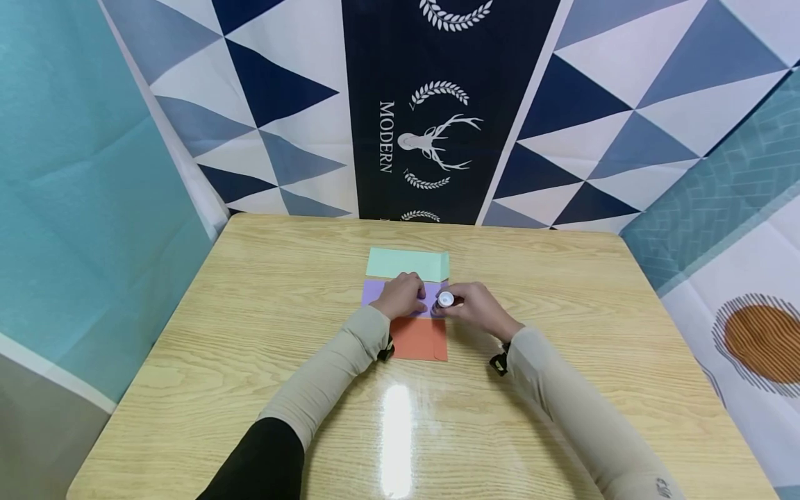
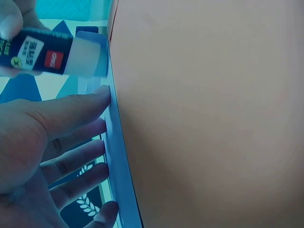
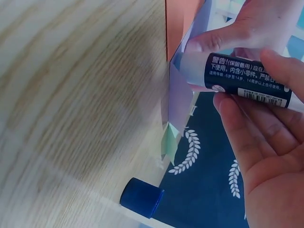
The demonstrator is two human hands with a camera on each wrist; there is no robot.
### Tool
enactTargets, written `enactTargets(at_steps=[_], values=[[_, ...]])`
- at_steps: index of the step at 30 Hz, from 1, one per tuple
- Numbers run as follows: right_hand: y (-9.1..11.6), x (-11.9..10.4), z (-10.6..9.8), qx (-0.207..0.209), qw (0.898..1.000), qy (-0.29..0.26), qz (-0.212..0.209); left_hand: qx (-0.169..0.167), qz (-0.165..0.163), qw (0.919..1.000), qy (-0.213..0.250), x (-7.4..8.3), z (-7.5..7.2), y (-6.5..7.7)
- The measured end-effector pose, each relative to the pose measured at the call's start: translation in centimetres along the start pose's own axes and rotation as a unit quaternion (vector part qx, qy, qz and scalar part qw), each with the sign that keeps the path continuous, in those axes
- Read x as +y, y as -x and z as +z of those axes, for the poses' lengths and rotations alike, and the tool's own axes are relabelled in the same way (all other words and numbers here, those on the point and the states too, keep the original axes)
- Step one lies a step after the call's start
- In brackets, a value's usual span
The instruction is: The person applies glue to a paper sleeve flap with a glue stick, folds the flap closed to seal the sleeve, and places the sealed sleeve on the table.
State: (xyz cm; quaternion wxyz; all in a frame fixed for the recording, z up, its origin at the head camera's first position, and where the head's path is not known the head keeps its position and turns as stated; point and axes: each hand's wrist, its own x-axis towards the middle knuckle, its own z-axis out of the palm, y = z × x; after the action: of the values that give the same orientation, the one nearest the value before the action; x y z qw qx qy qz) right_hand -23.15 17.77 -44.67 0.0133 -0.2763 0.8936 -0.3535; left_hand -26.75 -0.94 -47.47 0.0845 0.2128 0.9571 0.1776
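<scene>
A purple paper envelope (image 1: 373, 291) lies between a mint-green envelope (image 1: 403, 263) and an orange-red envelope (image 1: 414, 339). My left hand (image 1: 400, 295) presses on the purple one with outstretched fingers, fingertips and thumb on the paper. At its right end, my right hand (image 1: 480, 305) grips a dark-labelled glue stick (image 3: 247, 78) between thumb and fingers. The stick stands nearly upright, its white base upward in the head view. In both wrist views its pale uncapped end is right at the purple paper, close by the left thumb.
A dark blue cap (image 3: 142, 197) lies on the wooden table (image 1: 281, 292), past the green envelope in the right wrist view. Patterned cloth (image 1: 294, 104) hangs behind the table's far edge. A bright light reflection (image 1: 396, 437) falls on the near tabletop.
</scene>
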Motion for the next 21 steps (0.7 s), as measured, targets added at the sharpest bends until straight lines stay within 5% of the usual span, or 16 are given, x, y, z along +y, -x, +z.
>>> enactTargets(at_steps=[5,15,21], values=[[0.6,-0.1,-0.2,0.01,1.0,-0.019,0.015,-0.002,-0.001,1.0,0.0,0.0,-0.1,0.1],[1.4,0.2,-2.0,0.125,0.987,-0.06,0.078,-0.007,0.004,0.9999,-0.01,0.2,-0.4,0.4],[1.5,0.7,-2.6,0.14,0.982,-0.068,0.103,-0.008,0.007,0.9999,-0.007,0.3,-0.5,0.5]])
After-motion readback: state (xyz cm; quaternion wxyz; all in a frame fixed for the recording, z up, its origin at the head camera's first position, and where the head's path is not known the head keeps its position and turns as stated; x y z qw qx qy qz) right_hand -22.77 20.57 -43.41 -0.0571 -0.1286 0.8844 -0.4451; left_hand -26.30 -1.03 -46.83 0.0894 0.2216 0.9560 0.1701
